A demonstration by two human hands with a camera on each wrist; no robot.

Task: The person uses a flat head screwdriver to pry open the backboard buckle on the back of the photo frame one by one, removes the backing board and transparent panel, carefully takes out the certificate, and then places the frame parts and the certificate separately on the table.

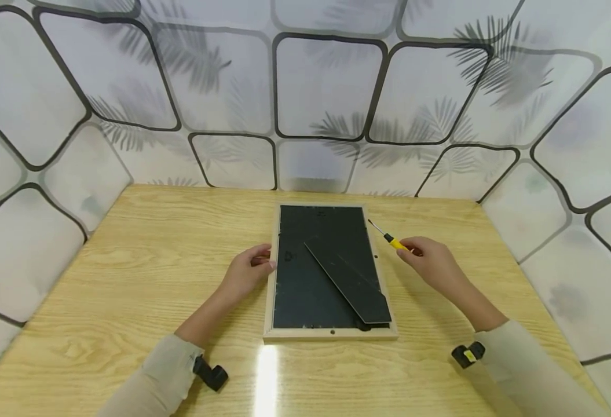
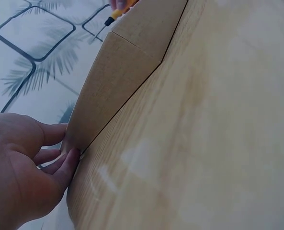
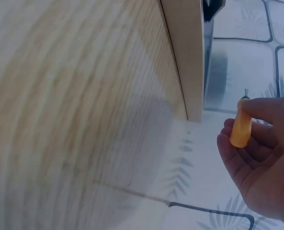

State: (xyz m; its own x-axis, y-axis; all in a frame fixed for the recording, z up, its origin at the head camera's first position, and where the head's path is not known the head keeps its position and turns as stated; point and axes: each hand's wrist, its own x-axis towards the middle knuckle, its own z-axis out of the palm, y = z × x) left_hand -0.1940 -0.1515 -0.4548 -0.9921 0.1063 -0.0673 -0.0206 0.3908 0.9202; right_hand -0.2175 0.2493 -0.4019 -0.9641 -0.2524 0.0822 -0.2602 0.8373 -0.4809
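A picture frame (image 1: pixel 330 335) lies face down, its pale wooden rim around a black backing board (image 1: pixel 305 289). Across that board runs a black easel stand (image 1: pixel 349 284), slanting toward the lower right. My left hand (image 1: pixel 247 267) holds the frame's left side, thumb and fingertips at the edge; the left wrist view shows this left hand (image 2: pixel 27 165) close to the tabletop. To the right of the frame, my right hand (image 1: pixel 432 263) grips a screwdriver (image 1: pixel 398 243) by its yellow handle. Its thin metal shaft points up and left, the tip beside the frame's upper right side.
The light wooden table (image 1: pixel 180 231) spreads around the frame. Patterned fabric walls (image 1: pixel 326 87) with leaf prints rise behind it and at both sides. Small black wrist cameras (image 1: pixel 211 373) sit on both sleeves.
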